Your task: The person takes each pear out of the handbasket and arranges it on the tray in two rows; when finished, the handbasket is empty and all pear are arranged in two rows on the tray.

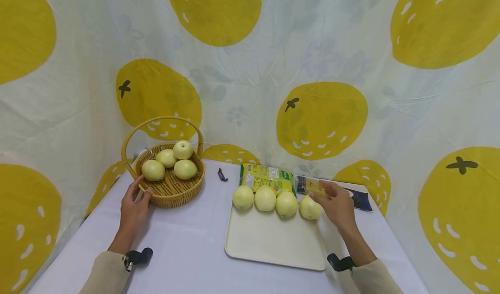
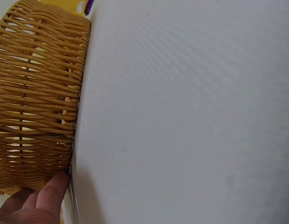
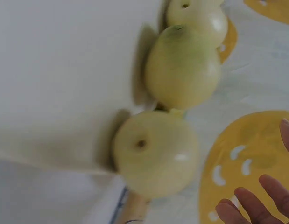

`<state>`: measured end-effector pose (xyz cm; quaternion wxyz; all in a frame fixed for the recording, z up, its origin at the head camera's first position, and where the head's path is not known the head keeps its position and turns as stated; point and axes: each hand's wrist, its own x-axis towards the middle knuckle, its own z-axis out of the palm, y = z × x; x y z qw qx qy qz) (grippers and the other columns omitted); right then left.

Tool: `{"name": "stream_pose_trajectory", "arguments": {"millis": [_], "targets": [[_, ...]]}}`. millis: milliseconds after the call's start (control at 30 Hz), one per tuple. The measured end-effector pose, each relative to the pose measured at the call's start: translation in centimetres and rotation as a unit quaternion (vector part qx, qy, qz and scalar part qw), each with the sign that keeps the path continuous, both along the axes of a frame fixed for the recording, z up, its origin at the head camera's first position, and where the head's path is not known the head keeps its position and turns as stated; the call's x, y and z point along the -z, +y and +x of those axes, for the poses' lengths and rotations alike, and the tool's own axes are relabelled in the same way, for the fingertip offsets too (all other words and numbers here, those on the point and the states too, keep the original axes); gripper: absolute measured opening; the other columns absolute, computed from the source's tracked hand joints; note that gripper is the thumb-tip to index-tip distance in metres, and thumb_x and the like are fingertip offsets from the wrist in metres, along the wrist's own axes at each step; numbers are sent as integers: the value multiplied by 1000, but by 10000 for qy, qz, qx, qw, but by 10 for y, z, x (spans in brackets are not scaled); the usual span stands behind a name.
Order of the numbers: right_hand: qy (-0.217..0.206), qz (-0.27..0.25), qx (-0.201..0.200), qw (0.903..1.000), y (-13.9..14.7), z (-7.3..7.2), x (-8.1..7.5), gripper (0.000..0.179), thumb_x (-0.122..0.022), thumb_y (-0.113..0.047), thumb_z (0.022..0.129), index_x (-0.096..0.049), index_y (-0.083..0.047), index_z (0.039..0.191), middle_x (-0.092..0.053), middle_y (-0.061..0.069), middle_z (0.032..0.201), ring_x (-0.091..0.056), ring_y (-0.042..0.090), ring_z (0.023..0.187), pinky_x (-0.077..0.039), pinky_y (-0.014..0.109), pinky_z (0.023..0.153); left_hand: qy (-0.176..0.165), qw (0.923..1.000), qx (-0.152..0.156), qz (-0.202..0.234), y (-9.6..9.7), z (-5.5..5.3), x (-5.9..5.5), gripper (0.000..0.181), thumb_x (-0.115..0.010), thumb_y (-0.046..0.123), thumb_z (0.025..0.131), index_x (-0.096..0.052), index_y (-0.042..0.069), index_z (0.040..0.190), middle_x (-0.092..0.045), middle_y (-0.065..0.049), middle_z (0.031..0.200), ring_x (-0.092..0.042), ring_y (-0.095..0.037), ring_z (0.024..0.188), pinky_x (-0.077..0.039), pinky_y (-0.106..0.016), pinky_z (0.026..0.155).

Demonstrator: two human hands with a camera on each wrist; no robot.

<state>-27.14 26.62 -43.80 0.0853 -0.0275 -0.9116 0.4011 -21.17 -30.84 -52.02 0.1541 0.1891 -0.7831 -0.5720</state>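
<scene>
My left hand (image 1: 134,203) touches the front left side of a round wicker basket (image 1: 177,200) with a tall handle. In the left wrist view its fingers (image 2: 51,196) lie against the woven wall (image 2: 37,102), low by the tablecloth. Several pale yellow-green pears (image 1: 185,169) sit in the basket. A row of similar pears (image 1: 265,198) lies along the far edge of a cream tray (image 1: 277,246). Beside the rightmost pear (image 1: 310,208), my right hand (image 1: 339,205) is raised with fingers spread and holding nothing. The right wrist view shows a gap between these fingers and the nearest pear (image 3: 156,154).
Behind the tray lies a yellow-green package (image 1: 269,176). To its right are a clear packet with yellowish contents (image 1: 310,186) and a dark blue packet (image 1: 361,199). A small purple wrapped candy (image 1: 222,175) lies right of the basket. A fruit-print curtain (image 1: 250,90) hangs behind the table.
</scene>
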Motion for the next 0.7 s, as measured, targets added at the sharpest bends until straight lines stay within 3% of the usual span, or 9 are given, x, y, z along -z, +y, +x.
{"name": "stream_pose_trajectory", "arguments": {"millis": [333,700], "targets": [[877,-619,-517,9929,-56,3,-35,62,-88,-30,89,-66,-13,144,-62,10,151,-57,35,141,-53,50,118,-47,10000,-35,32,1,-1,0,63,-47,37,113,-23,36,171,-5,-4,181,-12,-35,167,-35,-59,128],[1221,-1198,-1470,9742,-131,-1,-55,60,-93,-26,84,-69,-20,139,-66,2,144,-59,27,138,-56,48,115,-86,9998,-148,26,0,-2,0,62,-49,36,112,-26,37,170,-9,-4,180,-14,-36,166,-35,-58,128]]}}
